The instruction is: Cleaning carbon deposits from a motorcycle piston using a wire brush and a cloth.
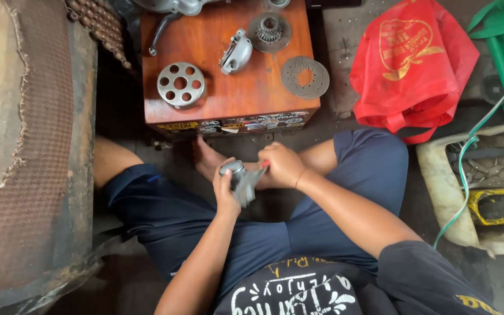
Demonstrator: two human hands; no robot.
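You have one view only, from the camera on your head, looking almost straight down past your chest onto your crossed legs. It sits close: your left hand (227, 189) and right hand (282, 165) fill the middle. The wooden surface (228, 93) lies just ahead at the top edge, a red bag (412, 64) upper right, a worn seat (30, 146) along the left.
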